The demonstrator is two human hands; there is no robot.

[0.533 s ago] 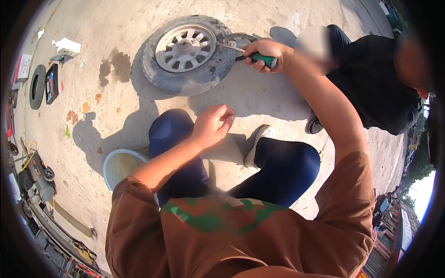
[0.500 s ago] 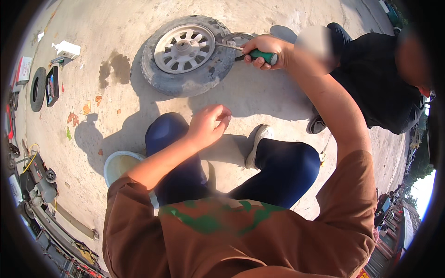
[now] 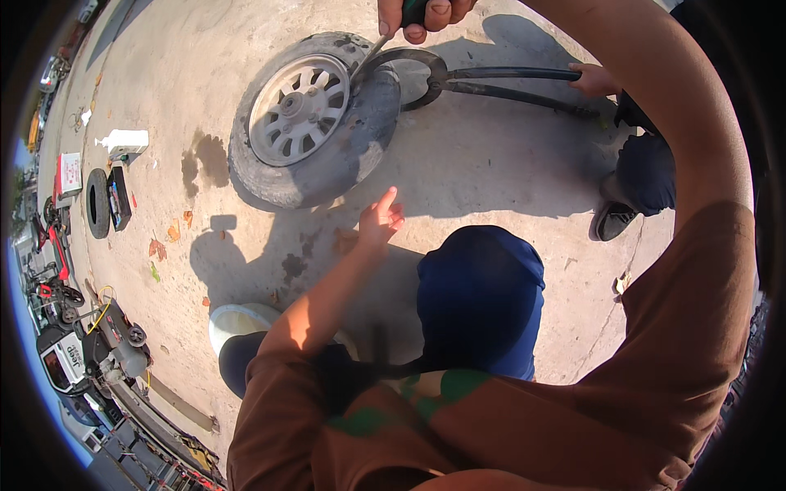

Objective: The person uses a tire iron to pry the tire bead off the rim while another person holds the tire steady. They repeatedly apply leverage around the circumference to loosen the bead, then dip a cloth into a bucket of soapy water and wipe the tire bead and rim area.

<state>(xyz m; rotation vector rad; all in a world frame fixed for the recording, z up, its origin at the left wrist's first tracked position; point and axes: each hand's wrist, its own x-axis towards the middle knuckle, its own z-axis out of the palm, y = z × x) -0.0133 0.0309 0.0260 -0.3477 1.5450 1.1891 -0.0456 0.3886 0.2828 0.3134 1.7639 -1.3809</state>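
My right hand (image 3: 422, 20) is closed on a green-handled metal bar (image 3: 364, 59) whose shaft angles down to the rim of a wheel (image 3: 291, 105) with a dusty tire (image 3: 319, 172), lying on the concrete. My left hand (image 3: 378, 219) reaches out over the ground below the tire, fingers apart and holding nothing. Beside the tire's right side is a large black long-handled tool (image 3: 491, 72) with curved jaws, one handle held by another person's hand (image 3: 594, 79) at the right.
Behind my left forearm sits a white basin (image 3: 225, 323). At the left lie a white bottle (image 3: 127, 142), a spare tire (image 3: 97, 204), an open black case (image 3: 119, 196) and machinery (image 3: 123, 352). The other person's shoe (image 3: 612, 221) is at the right.
My right hand has risen toward the top edge of the view. My left hand's fingers have spread. My knees have shifted, and more of the black long-handled tool shows.
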